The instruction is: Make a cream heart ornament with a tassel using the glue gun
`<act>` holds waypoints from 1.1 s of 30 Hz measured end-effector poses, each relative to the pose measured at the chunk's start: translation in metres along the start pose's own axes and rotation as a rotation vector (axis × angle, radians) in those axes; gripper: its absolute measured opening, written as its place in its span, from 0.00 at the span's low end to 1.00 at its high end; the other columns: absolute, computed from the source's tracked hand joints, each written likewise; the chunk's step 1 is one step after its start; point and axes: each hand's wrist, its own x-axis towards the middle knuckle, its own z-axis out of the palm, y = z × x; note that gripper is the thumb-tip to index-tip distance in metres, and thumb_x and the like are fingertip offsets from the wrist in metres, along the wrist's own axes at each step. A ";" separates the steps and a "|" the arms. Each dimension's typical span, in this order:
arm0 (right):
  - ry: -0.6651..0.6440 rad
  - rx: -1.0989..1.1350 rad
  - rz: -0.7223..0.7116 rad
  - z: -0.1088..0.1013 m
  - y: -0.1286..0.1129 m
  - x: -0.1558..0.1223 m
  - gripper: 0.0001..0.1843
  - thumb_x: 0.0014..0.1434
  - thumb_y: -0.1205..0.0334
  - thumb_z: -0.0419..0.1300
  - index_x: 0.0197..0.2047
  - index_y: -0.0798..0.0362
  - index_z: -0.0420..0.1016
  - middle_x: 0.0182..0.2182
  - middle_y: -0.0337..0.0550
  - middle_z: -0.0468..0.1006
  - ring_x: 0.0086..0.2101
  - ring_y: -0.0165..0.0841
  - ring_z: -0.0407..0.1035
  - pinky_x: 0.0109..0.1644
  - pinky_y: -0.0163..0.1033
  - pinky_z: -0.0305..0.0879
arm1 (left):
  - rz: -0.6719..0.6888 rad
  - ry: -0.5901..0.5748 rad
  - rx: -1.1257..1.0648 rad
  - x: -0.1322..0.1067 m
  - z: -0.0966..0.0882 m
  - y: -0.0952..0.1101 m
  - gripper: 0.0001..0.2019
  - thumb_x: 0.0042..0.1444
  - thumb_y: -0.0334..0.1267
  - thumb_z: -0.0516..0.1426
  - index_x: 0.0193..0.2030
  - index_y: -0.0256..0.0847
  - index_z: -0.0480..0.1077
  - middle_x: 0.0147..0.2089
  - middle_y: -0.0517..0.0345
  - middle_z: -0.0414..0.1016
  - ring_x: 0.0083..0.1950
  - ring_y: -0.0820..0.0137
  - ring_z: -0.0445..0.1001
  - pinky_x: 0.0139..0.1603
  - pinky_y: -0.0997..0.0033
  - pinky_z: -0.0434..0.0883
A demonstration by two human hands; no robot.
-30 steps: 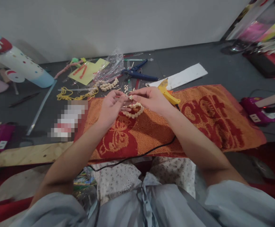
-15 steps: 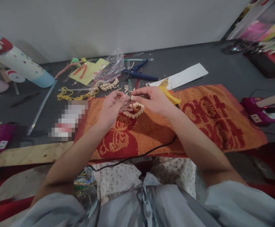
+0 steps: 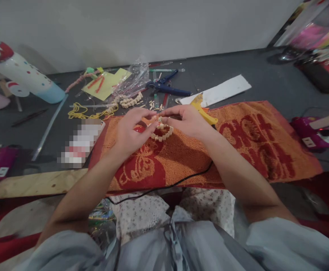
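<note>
Noted left hand (image 3: 130,130) just left of frame centre, fingers curled narrow, tips pinched on cream bead loop (image 3: 163,134). Noted right hand (image 3: 187,121) opposite, likewise pinched on the loop's upper end, fingertips of both almost touching. Found loop at frame centre, against orange towel (image 3: 237,150). Against half a second before: found hands closer together and slightly lower, loop bunched tighter. Recorded yellow glue gun (image 3: 203,110) just behind right hand.
</note>
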 end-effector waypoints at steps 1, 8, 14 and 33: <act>-0.010 -0.006 0.004 0.000 -0.001 -0.001 0.14 0.57 0.60 0.60 0.41 0.58 0.82 0.35 0.45 0.82 0.34 0.32 0.72 0.39 0.37 0.68 | 0.026 -0.017 0.035 0.000 0.000 0.001 0.12 0.56 0.44 0.61 0.44 0.41 0.76 0.42 0.55 0.80 0.43 0.71 0.76 0.43 0.72 0.75; -0.080 0.088 0.025 0.002 0.003 -0.002 0.14 0.56 0.57 0.62 0.40 0.57 0.82 0.35 0.44 0.82 0.34 0.32 0.72 0.37 0.37 0.68 | 0.008 0.011 -0.084 -0.003 0.008 -0.008 0.06 0.54 0.40 0.64 0.38 0.45 0.80 0.37 0.58 0.81 0.36 0.73 0.77 0.40 0.71 0.74; -0.167 0.296 0.054 0.002 0.007 -0.003 0.16 0.54 0.54 0.64 0.39 0.58 0.81 0.31 0.43 0.80 0.28 0.27 0.67 0.31 0.33 0.62 | -0.064 -0.041 -0.296 -0.001 0.005 -0.013 0.10 0.50 0.47 0.67 0.35 0.45 0.81 0.33 0.57 0.81 0.33 0.73 0.76 0.34 0.73 0.73; -0.251 0.542 0.200 -0.003 0.007 -0.005 0.20 0.56 0.46 0.65 0.34 0.58 0.79 0.29 0.44 0.79 0.18 0.19 0.53 0.18 0.33 0.44 | 0.268 -0.025 0.051 -0.004 0.003 -0.016 0.07 0.60 0.39 0.59 0.42 0.41 0.78 0.36 0.57 0.80 0.35 0.75 0.75 0.35 0.75 0.71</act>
